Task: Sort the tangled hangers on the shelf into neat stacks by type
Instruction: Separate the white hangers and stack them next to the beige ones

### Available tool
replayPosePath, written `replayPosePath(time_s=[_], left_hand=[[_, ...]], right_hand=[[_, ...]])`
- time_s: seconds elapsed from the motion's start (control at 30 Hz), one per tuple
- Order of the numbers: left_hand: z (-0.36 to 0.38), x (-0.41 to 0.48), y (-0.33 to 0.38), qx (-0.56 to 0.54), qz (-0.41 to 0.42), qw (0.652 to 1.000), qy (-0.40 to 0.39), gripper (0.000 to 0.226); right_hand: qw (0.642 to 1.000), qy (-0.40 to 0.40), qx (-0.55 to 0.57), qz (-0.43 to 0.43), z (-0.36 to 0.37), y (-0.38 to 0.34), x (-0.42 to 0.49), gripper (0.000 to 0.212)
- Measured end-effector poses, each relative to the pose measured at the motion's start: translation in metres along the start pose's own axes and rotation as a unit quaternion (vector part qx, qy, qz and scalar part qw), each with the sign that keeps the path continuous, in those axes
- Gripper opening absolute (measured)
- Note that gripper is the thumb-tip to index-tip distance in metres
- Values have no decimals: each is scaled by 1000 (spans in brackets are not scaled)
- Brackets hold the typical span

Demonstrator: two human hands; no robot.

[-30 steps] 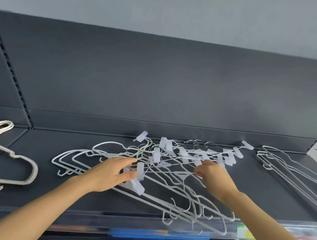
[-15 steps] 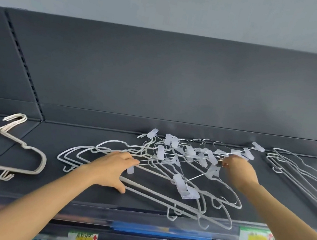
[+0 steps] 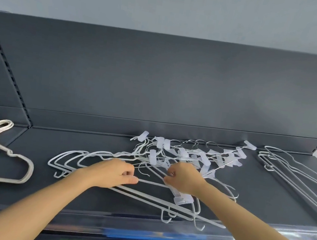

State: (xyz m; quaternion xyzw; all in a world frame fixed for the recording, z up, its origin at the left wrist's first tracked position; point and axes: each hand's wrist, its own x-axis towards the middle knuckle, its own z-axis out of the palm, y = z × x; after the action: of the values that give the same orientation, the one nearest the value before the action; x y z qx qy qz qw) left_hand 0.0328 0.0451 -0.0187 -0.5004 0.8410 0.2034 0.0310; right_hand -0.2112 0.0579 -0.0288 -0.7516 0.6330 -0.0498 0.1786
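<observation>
My left hand (image 3: 113, 172) pinches a white hanger (image 3: 150, 183) by its bar and my right hand (image 3: 184, 179) curls round a clip hanger (image 3: 183, 200) in the tangled hangers (image 3: 183, 154) at the middle of the shelf (image 3: 81, 200), so I should pin the white one down and ease the clipped one out slowly, minding snags.

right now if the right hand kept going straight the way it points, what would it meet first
The right hand points left and slightly away, its fingers pinching a wire of the tangled hangers. It would likely push into that tangle first, with the left hand just beyond; depth is unclear.
</observation>
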Motion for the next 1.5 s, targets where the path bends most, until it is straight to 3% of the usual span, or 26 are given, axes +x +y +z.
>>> replayPosePath(time_s=[0.1,0.2,0.27,0.4,0.57,0.7,0.9,1.27,1.5], left_hand=[[0,1,-1,4,14,999,28,37],[-3,7,-4,23,26,994,106,21],[-5,13,-7,33,16,991,131,36],[-6,33,-15,95,-37,989,103,52],[-3,44,-18,108,-80,990,43,48],[-4,49,-23,86,-91,990,60,40],[-4,50,-29,47,-94,991,83,21],[-2,36,-30,40,-75,993,87,38],[-8,21,-46,63,-43,995,58,42]], right_hand=[[999,23,29,8,-5,9,6,24],[997,54,43,22,-18,24,10,28],[997,66,27,33,-27,36,13,30],[992,64,-62,85,-40,61,14,34],[979,87,-118,142,-34,86,14,27],[972,94,-163,138,-29,85,14,25],[970,106,-212,61,-24,75,13,16],[980,71,-158,-95,-11,32,13,32],[977,58,-182,-93,-2,39,18,42]])
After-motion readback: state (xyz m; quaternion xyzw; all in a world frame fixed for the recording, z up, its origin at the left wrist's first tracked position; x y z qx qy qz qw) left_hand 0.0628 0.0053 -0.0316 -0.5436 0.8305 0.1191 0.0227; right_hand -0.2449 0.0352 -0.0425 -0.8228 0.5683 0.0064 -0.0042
